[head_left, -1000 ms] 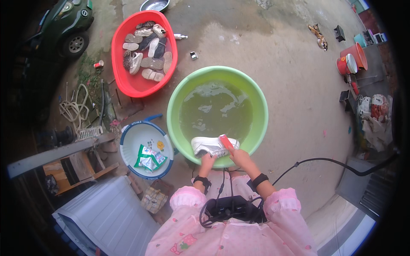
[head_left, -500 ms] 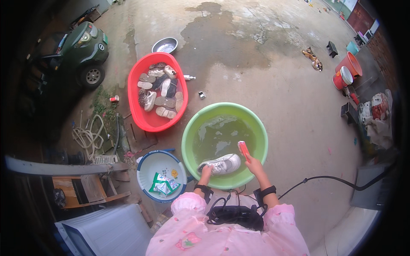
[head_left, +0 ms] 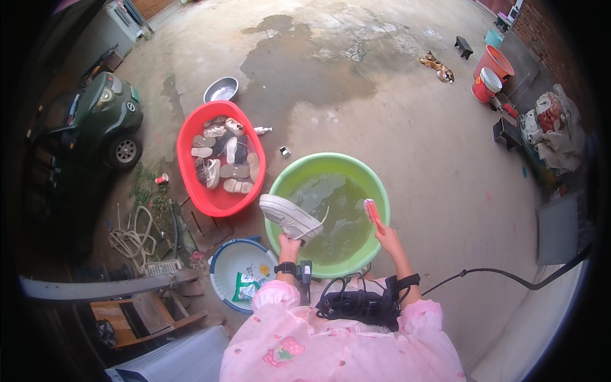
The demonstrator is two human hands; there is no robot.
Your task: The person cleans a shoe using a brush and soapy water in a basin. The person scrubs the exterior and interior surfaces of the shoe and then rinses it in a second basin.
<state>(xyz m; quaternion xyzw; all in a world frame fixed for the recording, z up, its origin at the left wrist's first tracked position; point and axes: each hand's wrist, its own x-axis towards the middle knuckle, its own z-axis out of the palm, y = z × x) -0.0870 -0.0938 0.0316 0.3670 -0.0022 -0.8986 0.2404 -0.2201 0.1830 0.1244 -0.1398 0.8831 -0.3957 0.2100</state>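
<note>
My left hand (head_left: 289, 244) holds a white sneaker (head_left: 289, 217) by its heel, lifted over the left rim of the green basin (head_left: 375, 184), which is filled with murky water. My right hand (head_left: 386, 237) grips a red scrub brush (head_left: 370, 210) above the basin's right side. The sneaker and brush are apart. Both wrists wear black bands, and my sleeves are pink.
A red tub (head_left: 191, 191) with several shoes stands left of the basin. A blue-rimmed white basin (head_left: 223, 267) with a green packet sits by my left arm. A metal bowl (head_left: 221, 90), small green toy car (head_left: 108, 118), orange buckets (head_left: 493, 67) and a black cable (head_left: 496, 274) lie around on the concrete yard.
My left hand has lifted the sneaker out of the water and swung it left toward the basin's rim. The brush has moved away from the shoe. My head has tilted up.
</note>
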